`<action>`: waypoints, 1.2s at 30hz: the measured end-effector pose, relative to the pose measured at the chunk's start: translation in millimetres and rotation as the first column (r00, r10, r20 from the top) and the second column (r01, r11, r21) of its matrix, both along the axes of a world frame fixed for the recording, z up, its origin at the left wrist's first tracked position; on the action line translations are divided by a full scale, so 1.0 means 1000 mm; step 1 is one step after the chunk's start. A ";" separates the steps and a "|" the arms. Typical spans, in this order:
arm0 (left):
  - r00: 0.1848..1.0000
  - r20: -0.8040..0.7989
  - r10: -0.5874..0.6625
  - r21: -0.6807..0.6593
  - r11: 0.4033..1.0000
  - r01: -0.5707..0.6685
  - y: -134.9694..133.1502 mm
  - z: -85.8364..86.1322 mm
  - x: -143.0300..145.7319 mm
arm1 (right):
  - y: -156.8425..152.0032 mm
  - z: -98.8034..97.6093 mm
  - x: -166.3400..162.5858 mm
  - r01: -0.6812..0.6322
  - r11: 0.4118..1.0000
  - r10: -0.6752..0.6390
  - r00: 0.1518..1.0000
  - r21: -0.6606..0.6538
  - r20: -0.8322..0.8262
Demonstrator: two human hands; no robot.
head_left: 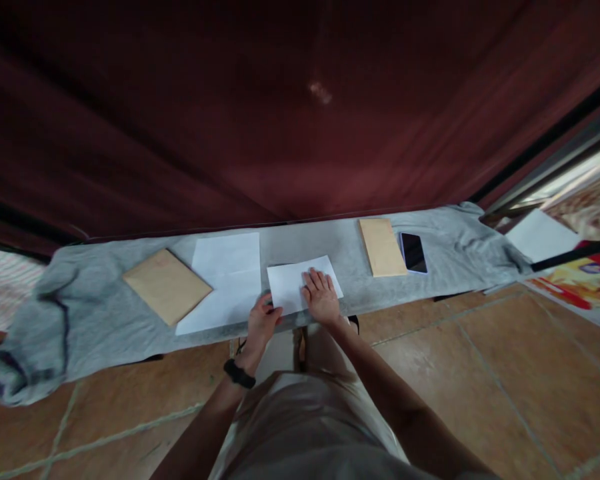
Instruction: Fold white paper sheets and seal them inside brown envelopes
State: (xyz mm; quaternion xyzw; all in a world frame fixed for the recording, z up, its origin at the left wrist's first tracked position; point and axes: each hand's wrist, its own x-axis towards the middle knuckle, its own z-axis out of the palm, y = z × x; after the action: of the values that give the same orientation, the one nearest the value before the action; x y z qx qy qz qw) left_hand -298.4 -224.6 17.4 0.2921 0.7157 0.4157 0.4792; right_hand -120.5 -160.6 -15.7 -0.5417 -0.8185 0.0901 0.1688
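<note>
Closest of all, a drab shirt (305,447), and just beyond it both hands are on one white paper (289,283)! Right hand (323,299) lies flat across it, fingers slightly spread; left hand (263,323) is at its near-left corner, pinching or merely touching, I can't tell. Left of that hand, a white sheet (233,273) runs partly under a brown envelope (166,287); off to the right hand's right, a tan packet (383,248), phone (413,253) just beside it, all on the cloth-covered tabletop (310,239).

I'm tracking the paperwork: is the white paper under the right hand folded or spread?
Apparently folded: the white paper beneath the right hand looks much smaller than the spread sheet beside it.
</note>
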 end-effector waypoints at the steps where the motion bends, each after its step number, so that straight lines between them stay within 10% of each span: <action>1: 1.000 -0.014 0.005 -0.002 1.000 -0.005 0.001 0.001 -0.001 | 0.001 0.000 0.003 0.016 1.000 -0.016 1.000 0.001 0.006; 9: 0.956 -0.283 -0.076 0.009 0.997 0.082 0.008 0.007 -0.012 | 0.009 -0.001 0.031 0.074 0.997 -0.075 0.996 0.020 0.054; 15: 0.366 -0.903 -0.224 -0.081 0.926 0.368 -0.020 0.037 0.017 | 0.008 -0.004 0.032 0.070 0.997 -0.071 0.996 0.029 0.049; 18: 0.238 -0.936 -0.259 -0.081 0.818 0.569 -0.006 0.042 0.045 | 0.008 -0.003 0.032 0.061 0.998 -0.062 0.997 0.035 0.053; 20: 0.215 -0.943 -0.254 -0.043 0.733 0.679 0.016 0.034 0.057 | 0.008 -0.002 0.032 0.060 0.997 -0.061 0.997 0.039 0.051; 25: 0.233 -0.926 -0.298 -0.078 0.753 0.654 0.061 -0.005 0.053 | 0.007 -0.005 0.033 0.075 0.996 -0.077 0.996 0.046 0.047; 36: 0.194 -0.929 -0.314 -0.105 0.729 0.676 0.057 -0.019 0.039 | 0.025 0.008 0.007 0.034 0.999 -0.034 0.999 -0.018 -0.033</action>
State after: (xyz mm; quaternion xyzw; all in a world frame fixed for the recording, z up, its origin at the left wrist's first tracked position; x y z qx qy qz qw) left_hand -259.6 -167.7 -1.3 0.7610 0.6353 0.1169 0.0602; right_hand -113.3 -135.2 -7.2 -0.5554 -0.8054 0.1033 0.1791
